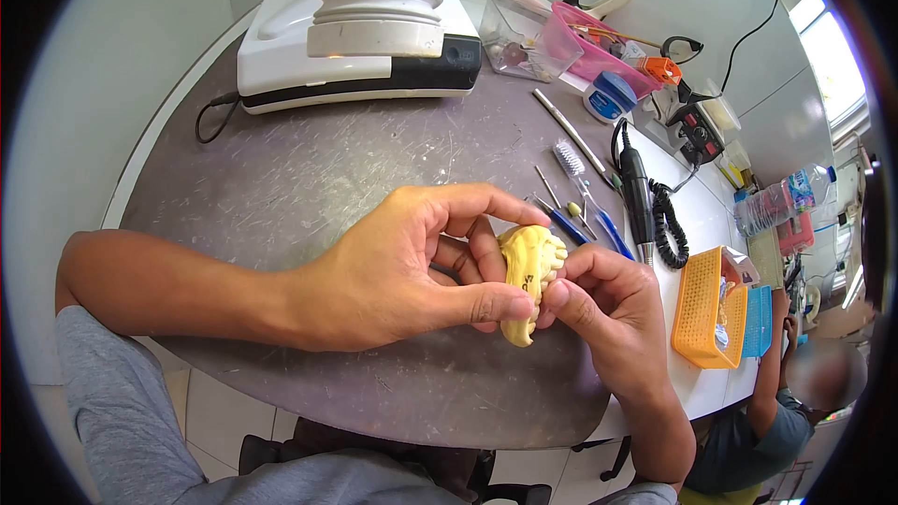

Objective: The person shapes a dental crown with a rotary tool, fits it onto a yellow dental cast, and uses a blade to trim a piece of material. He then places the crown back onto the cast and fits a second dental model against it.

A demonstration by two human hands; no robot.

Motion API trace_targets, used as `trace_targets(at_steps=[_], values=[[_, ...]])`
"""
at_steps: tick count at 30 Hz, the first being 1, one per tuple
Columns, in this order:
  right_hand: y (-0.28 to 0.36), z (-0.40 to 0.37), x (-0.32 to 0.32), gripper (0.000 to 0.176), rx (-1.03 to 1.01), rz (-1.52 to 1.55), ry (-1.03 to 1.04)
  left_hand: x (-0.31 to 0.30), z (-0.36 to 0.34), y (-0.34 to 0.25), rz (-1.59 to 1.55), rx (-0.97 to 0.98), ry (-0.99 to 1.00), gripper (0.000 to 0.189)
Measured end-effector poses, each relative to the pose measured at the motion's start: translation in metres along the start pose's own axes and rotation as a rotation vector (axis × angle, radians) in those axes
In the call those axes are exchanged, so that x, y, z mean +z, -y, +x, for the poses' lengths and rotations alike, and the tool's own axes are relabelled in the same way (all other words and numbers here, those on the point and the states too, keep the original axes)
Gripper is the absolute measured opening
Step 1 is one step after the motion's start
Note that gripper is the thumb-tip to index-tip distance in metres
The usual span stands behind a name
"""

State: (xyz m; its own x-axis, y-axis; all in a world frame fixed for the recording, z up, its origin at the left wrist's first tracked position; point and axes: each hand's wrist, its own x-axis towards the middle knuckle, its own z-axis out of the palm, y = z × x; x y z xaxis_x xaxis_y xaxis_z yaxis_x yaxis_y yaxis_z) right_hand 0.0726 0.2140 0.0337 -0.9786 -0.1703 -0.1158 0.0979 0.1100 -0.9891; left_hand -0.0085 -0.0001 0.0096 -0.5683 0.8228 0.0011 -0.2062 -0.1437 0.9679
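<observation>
A yellow dental cast (526, 266) with a row of pale teeth and a small dark marking is held up above the grey tabletop. My left hand (412, 262) grips its base, the index finger on the upper end and the thumb along the lower part. The teeth face right, toward my right hand (608, 309). The thumb and fingers of that hand are closed at the teeth. Whether a small piece sits between those fingertips is hidden.
Behind stands a white machine (360, 65) with a ribbed hose. Right of the cast lie a brush (569, 161), several thin tools and a black handpiece (636, 192) with a coiled cord. Farther right are an orange basket (697, 318) and a seated person (762, 430).
</observation>
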Motion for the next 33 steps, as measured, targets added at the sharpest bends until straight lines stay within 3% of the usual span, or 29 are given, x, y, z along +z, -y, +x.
trace_targets(at_steps=[23, 33], values=[[0.0001, -0.0013, 0.0003, 0.019, -0.004, -0.040, -0.016, 0.0006, -0.0017, 0.0017, 0.040, 0.035, -0.005, 0.062], [-0.0033, -0.0012, 0.0018, 0.017, -0.067, -0.047, -0.030, 0.0015, -0.0049, 0.0003, 0.213, 0.092, -0.019, 0.064]])
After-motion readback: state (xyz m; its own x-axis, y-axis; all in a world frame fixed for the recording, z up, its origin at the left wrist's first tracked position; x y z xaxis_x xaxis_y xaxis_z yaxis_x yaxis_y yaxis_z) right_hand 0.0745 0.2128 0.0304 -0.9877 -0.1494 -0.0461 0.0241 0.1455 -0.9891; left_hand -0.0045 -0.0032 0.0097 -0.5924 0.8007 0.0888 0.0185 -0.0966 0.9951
